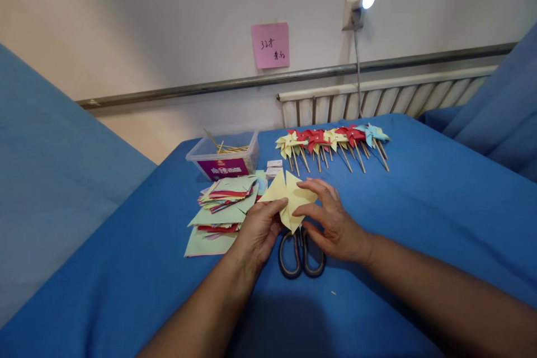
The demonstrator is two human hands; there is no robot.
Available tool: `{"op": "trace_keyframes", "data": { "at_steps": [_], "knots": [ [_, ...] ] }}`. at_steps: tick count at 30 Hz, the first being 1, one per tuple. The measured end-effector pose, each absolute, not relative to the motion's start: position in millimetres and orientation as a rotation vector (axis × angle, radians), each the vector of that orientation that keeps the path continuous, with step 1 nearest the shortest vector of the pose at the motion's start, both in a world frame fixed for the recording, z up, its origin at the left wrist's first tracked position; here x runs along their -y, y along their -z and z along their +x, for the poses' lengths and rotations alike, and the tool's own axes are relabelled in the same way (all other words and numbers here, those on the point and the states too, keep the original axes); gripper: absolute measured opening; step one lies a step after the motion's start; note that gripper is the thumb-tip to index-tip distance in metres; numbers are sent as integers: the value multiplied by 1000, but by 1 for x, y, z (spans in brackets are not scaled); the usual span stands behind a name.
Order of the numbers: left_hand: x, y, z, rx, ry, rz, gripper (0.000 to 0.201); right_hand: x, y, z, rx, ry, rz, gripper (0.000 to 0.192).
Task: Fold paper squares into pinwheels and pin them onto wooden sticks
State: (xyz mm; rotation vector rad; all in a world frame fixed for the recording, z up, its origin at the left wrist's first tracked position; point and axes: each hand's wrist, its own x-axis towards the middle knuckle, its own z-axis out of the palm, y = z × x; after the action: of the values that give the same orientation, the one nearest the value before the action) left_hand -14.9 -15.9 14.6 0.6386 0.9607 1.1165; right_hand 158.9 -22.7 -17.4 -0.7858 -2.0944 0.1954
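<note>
1. The folded paper [289, 197] is light yellow.
2. The cloth on the desk [419, 218] is bright blue.
3. The scissors [301, 254] have dark handles with a thin tan edge.
4. The pile of paper squares [224, 207] is mostly pale green, with red, pink and yellow bits peeking out.
5. The row of pinwheels [331, 139] goes yellow, red, yellow, red, then light blue, all on tan sticks.
6. The plastic box [224, 158] is see-through, with a purple label and tan sticks inside.
7. The sticky note [271, 45] on the wall is pink with dark writing.
8. The wall [146, 22] is creamy white.
</note>
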Motion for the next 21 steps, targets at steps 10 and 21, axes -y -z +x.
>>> {"op": "trace_keyframes", "data": {
  "at_steps": [10,21],
  "knots": [
    [18,-11,-10,-992,-1097,696,32,22,21,155,1925,-284,-830,3],
    [21,-8,-2,-1007,-1149,761,50,13,27,154,1753,-353,-982,8]
  ]
}}
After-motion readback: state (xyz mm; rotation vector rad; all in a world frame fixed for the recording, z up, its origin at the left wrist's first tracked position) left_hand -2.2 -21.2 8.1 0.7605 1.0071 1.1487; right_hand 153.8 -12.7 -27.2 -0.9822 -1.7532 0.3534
